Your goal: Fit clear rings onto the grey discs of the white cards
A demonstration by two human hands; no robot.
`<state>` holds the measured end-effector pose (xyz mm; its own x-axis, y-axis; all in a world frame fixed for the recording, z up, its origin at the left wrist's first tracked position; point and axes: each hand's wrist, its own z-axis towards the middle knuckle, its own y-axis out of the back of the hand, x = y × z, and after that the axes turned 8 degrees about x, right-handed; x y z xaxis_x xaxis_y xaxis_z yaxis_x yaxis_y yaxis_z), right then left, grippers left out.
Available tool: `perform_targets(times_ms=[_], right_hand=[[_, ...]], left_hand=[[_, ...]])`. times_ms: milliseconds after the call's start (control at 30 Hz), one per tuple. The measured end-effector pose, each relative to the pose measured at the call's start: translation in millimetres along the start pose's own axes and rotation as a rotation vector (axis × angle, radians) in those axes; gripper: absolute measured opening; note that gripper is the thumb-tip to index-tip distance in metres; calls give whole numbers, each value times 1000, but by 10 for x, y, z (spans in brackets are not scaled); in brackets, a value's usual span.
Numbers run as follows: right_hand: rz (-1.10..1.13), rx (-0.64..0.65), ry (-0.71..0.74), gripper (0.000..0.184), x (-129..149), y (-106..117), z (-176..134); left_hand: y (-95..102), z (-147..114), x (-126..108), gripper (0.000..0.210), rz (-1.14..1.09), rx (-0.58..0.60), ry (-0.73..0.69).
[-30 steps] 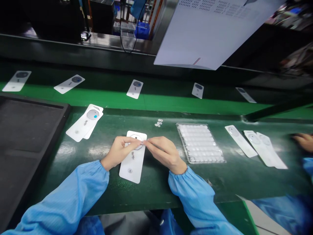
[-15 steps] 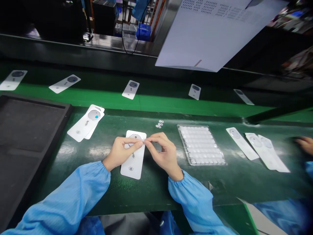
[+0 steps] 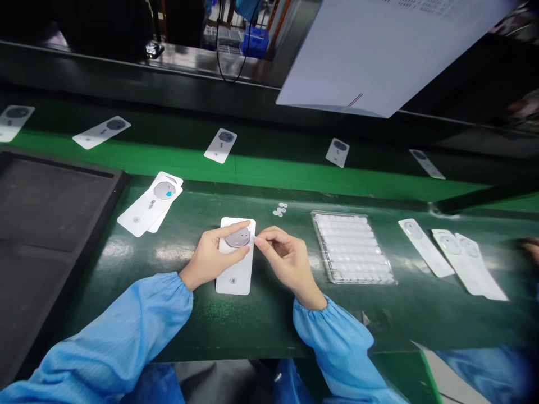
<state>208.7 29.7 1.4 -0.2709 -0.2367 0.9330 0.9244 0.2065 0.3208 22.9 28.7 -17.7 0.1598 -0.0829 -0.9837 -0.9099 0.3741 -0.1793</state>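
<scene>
Head view: where is the white panel (image 3: 233,264), and how does it lie?
Flat on the table (image 3: 269,331), near side, between the two hands. Long axis runs near to far, near end a touch left. The end with the grey disc (image 3: 237,238) points far; the end with the small round mark (image 3: 233,280) points near.

Hands?
Left hand (image 3: 227,241): thumb and forefinger spread apart, one on either side of the disc, over the panel. Right hand (image 3: 256,238): thumb and forefinger close together at the panel's right edge; anything between them is too small to tell, so cannot say whether they pinch.

Changes since half a second ago?
Left finger and thumb then came together, tips meeting the right's, over part of the disc. Now they are parted, and more of the disc shows. Panel sits squarer, near edge almost level.

Nearby?
Small pale discs (image 3: 280,210) beyond the right hand; clear tray (image 3: 353,249) to its right; two overlapping panels (image 3: 138,210) farther left, disc ends far and right.
</scene>
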Motion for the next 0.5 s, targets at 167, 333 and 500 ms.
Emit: perform_targets(times_ms=[167,333,500], right_hand=[[-54,-22,-26,25,-10,-41,-26],[-86,-31,-40,25,-28,-81,-40],[-86,-54,-53,24,-25,-109,-46]], left_hand=[[-13,-24,-45,72,57,-5,-34],[-38,-46,-92,94,22,-31,-21],[-50,-49,-92,102,-22,-13,-9]])
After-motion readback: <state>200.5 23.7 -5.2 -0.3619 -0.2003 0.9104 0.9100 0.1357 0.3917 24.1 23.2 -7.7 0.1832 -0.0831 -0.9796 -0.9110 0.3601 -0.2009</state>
